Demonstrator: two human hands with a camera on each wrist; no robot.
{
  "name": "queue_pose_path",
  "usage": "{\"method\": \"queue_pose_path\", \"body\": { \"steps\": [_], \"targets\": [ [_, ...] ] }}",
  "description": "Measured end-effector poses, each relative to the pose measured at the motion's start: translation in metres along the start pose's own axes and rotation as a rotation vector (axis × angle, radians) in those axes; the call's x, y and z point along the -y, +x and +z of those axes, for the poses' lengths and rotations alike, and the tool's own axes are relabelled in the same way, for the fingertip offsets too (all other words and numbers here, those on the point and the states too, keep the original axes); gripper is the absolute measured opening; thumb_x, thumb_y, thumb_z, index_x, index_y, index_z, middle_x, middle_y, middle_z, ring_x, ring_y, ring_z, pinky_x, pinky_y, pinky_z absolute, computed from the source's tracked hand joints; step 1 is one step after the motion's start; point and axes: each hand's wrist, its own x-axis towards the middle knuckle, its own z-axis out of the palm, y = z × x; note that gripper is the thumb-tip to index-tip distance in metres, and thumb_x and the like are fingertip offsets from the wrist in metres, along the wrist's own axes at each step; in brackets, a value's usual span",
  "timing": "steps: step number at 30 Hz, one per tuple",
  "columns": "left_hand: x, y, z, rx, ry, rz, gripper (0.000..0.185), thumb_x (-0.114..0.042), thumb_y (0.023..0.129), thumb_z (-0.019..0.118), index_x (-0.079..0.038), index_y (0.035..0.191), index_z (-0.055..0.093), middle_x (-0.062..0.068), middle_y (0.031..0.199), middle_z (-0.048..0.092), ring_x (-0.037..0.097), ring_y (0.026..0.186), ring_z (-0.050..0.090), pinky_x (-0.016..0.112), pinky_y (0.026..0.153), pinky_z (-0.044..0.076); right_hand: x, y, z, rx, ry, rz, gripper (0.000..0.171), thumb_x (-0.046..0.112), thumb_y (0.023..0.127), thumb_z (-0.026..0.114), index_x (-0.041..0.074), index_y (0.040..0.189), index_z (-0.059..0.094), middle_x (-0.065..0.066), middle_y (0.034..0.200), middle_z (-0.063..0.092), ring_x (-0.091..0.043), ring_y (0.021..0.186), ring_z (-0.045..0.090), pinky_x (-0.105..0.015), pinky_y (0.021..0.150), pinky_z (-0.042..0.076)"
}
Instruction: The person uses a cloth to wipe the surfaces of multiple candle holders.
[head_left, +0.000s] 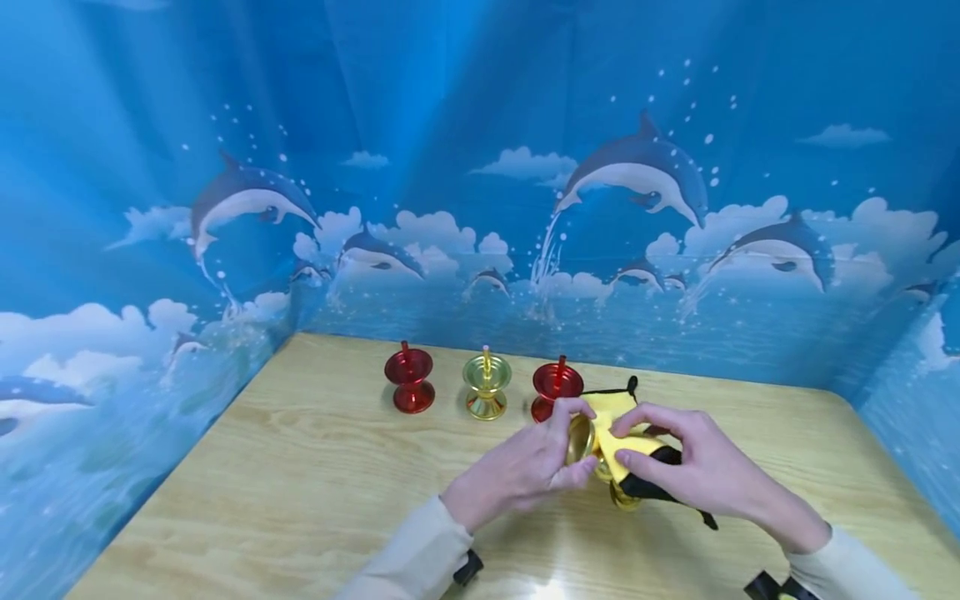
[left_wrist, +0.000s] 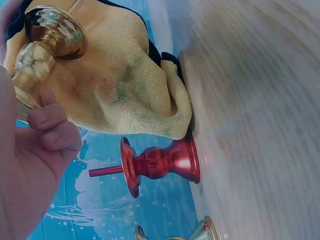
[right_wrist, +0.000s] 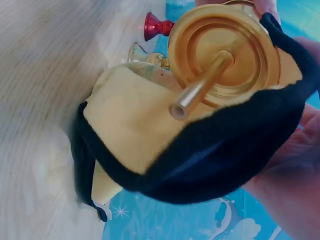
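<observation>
Above the wooden table (head_left: 300, 467), the left hand (head_left: 517, 471) grips a gold candle holder (head_left: 581, 440) tipped on its side, while the right hand (head_left: 701, 467) pinches a yellow cloth (head_left: 626, 446) with black edging against it. Behind stand two red holders (head_left: 409, 379) (head_left: 555, 385) and another gold holder (head_left: 487, 386), upright in a row.

red candle holders (head_left: 408, 380): 2 | gold candle holders (head_left: 486, 386): 2 | yellow cloths (head_left: 617, 427): 1
</observation>
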Motion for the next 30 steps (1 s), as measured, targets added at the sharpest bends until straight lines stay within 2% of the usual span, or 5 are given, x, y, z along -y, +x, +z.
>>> {"method": "queue_pose_path", "body": {
  "steps": [8,15,22,26,30],
  "targets": [
    [0.001,0.000,-0.003,-0.006,-0.007,0.013,0.053,-0.048,0.102,0.041,-0.019,0.141,0.021,-0.005,0.071,0.042,0.007,0.061,0.044,0.019,0.058,0.040,-0.009,0.000,-0.004,0.094,0.136,-0.031,0.024,0.011,0.103,0.059,0.028,0.117,0.069,-0.009,0.137,0.066,0.007,0.126,0.055,-0.021,0.096,0.052],
    [0.001,0.000,-0.002,-0.003,0.013,0.036,0.054,-0.049,0.101,0.041,-0.017,0.140,0.023,-0.007,0.068,0.039,0.006,0.057,0.042,0.017,0.056,0.037,-0.010,0.007,0.000,0.186,0.212,0.002,0.018,0.014,0.096,0.070,0.019,0.107,0.056,-0.016,0.135,0.062,-0.009,0.116,0.063,-0.027,0.083,0.055],
    [0.000,0.002,-0.003,-0.021,0.047,0.069,0.054,-0.049,0.100,0.041,-0.016,0.140,0.025,-0.004,0.077,0.042,0.005,0.054,0.040,0.015,0.054,0.034,-0.017,0.010,0.004,0.240,0.342,0.067,0.027,0.010,0.094,0.072,0.007,0.113,0.052,-0.018,0.113,0.065,-0.013,0.080,0.062,-0.028,0.065,0.054],
    [0.000,0.003,-0.003,-0.029,0.112,0.137,0.054,-0.047,0.100,0.044,-0.013,0.138,0.027,-0.002,0.090,0.047,0.004,0.057,0.043,0.012,0.055,0.036,-0.022,0.009,0.007,0.256,0.376,0.113,0.033,0.011,0.093,0.072,0.004,0.120,0.054,-0.017,0.113,0.065,-0.014,0.084,0.063,-0.029,0.068,0.056],
    [0.000,0.004,-0.002,-0.051,0.171,0.180,0.053,-0.046,0.100,0.044,-0.012,0.138,0.028,0.000,0.098,0.048,0.004,0.059,0.044,0.011,0.054,0.037,-0.023,0.008,0.007,0.227,0.320,0.126,0.039,0.015,0.091,0.075,0.007,0.126,0.058,-0.017,0.114,0.060,-0.014,0.088,0.060,-0.028,0.070,0.056]
  ]
}}
